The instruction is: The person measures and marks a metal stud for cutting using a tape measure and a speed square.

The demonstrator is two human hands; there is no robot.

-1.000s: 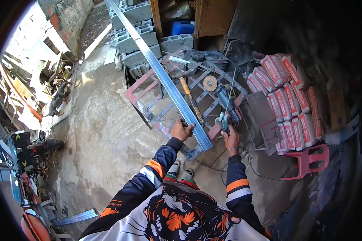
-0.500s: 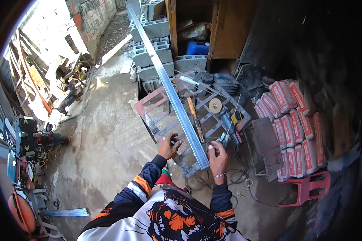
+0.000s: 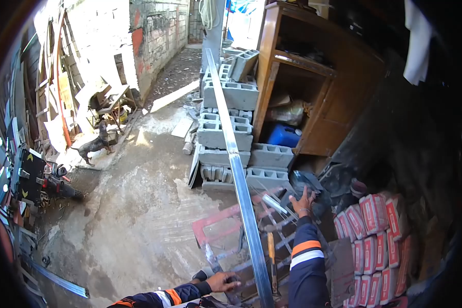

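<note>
My right hand [image 3: 303, 203] reaches forward over the far right of a slatted metal frame [image 3: 199, 232], fingers spread and holding nothing visible. Just beyond it lies a dark glossy object [image 3: 313, 186] whose kind I cannot make out. My left hand [image 3: 223, 282] hovers low beside the near part of a long metal tube [image 3: 239, 177], fingers loosely bent and apart from it. The tube slants away across the frame toward stacked blocks. A hammer [image 3: 271, 251] with an orange handle lies right of the tube. A pale strip [image 3: 275, 204] rests left of my right hand.
Concrete blocks [image 3: 226, 133] are stacked ahead, beside a wooden cabinet [image 3: 321, 115] holding a blue container [image 3: 284, 135]. Red-and-white bags [image 3: 372, 251] are piled at right. A dog [image 3: 95, 145] stands at left near leaning boards [image 3: 56, 87]. A motorcycle [image 3: 31, 174] is at far left.
My right hand has left the tube's near end and stretched forward and right. My left hand stays left of the tube. The view has tilted up, showing more of the cabinet and alley.
</note>
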